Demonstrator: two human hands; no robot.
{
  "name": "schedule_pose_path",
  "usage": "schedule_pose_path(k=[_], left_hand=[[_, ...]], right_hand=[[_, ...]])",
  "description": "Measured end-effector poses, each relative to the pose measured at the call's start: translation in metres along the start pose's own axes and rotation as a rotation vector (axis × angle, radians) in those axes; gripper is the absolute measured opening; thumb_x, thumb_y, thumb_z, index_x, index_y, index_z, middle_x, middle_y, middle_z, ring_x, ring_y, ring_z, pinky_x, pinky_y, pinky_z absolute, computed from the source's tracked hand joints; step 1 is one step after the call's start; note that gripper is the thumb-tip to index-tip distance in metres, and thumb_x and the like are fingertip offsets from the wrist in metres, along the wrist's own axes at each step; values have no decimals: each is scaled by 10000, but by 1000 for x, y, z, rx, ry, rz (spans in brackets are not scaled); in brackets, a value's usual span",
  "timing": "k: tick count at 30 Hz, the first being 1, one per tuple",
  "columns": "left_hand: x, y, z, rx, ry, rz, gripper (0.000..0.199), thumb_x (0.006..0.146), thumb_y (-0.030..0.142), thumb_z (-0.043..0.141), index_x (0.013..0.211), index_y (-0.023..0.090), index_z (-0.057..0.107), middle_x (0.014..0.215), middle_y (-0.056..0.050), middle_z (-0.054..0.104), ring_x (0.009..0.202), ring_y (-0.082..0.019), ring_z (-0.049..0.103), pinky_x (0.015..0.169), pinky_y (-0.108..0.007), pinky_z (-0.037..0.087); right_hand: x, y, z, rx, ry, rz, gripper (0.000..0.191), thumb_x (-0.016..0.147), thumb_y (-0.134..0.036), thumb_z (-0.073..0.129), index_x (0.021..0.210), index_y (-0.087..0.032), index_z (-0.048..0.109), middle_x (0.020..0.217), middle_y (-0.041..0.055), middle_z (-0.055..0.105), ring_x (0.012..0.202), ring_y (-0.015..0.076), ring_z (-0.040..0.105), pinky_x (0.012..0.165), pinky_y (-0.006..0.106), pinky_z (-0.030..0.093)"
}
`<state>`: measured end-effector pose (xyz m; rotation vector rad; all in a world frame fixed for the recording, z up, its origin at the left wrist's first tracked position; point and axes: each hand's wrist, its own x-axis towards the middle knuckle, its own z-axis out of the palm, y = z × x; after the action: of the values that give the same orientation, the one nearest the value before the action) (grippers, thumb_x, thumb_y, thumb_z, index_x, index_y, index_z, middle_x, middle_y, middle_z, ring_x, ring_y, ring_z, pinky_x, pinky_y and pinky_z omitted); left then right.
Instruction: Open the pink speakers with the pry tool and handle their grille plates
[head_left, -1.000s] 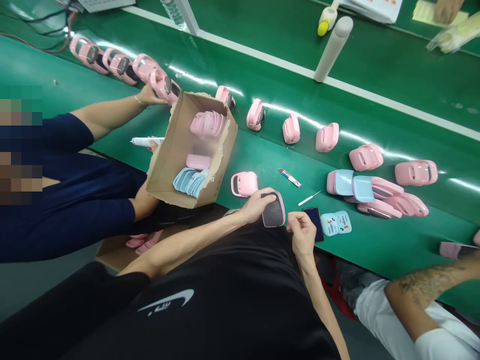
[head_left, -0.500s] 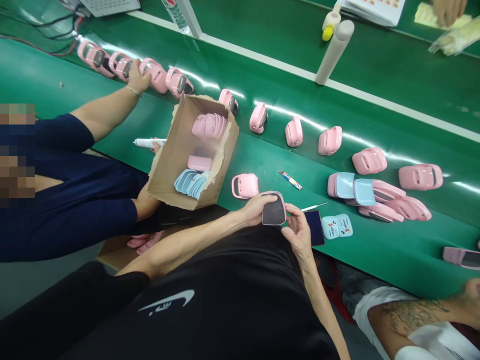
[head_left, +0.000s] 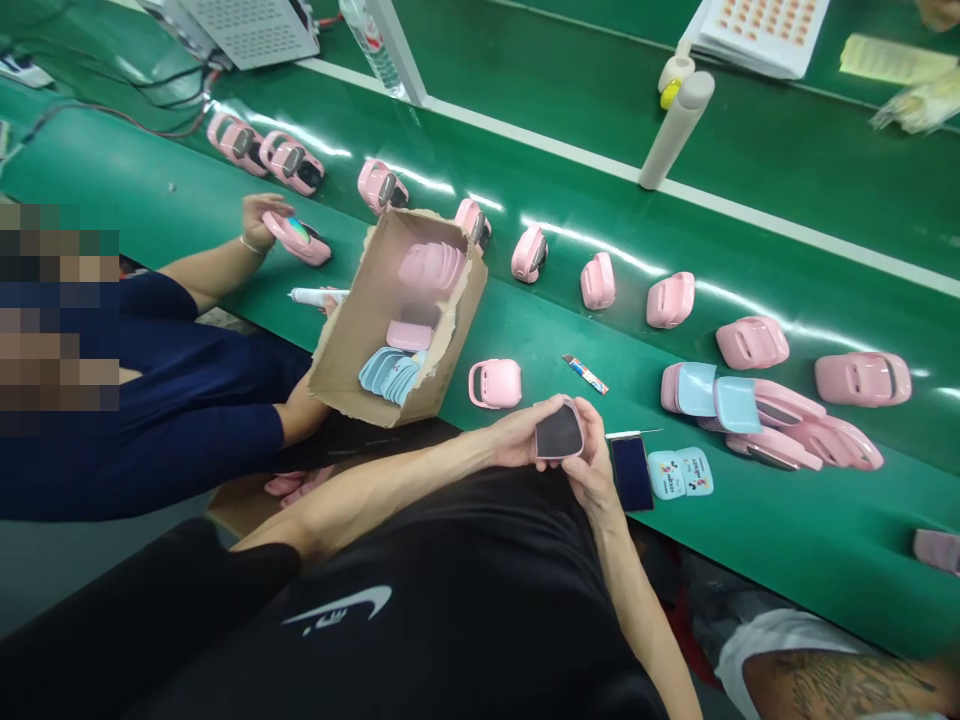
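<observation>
My left hand [head_left: 519, 436] and my right hand [head_left: 592, 460] hold a small pink-edged panel [head_left: 559, 432] between them, its dark grey face turned up. The left fingers grip its left and upper edge; the right fingers wrap its right side. Just beyond, a pink casing [head_left: 496, 383] lies on the green table, with a blue-and-white cutter [head_left: 586, 374] to its right. Beside my right hand are a dark phone [head_left: 632, 474], a thin white tool [head_left: 634, 433] and two light-blue printed panels [head_left: 680, 473].
A torn cardboard box [head_left: 337, 350] holds pink and blue panels at the left. Pink casings line the table's far side, and more are piled with blue panels [head_left: 739, 404] at the right. A co-worker's hand [head_left: 259, 222] holds a casing; another person's tattooed arm [head_left: 855, 685] is lower right.
My right hand has closed onto the panel, which is now held by both hands. The co-worker has pulled a pink casing from the row toward the near edge. The view has shifted slightly.
</observation>
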<state>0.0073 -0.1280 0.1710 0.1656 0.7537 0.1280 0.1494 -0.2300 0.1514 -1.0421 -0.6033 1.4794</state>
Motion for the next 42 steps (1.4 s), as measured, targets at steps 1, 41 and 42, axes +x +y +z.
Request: schedule_pose_path(k=[1,41,42], left_hand=[[-1,0,-3,60,-40,-18,622,983,757,598,1149,164,686,774,-75,760,530,-190,719,390,-225,517],[-14,9,-31,294,-244,480,865,719,451,943,1476,224,592,1580,-193,575,1405,-412,602,1124,-519,502],[-14,10,-30,312,-251,472,894,720,445,942,1504,234,570,1596,-191,560,1426,-419,584,1141,-536,487]], right_hand=[[0,-1,-1,20,0,5,993,732,-663,913,1551,-339,455,1689,139,499,1548,385,516,1149,589,568],[-21,-58,25,-643,287,-66,768,878,-487,817,1557,-256,544,1598,141,569,1504,359,545,1282,598,439],[-21,-59,26,-678,289,-83,763,878,-474,813,1556,-251,544,1598,145,561,1505,360,541,1282,596,439]])
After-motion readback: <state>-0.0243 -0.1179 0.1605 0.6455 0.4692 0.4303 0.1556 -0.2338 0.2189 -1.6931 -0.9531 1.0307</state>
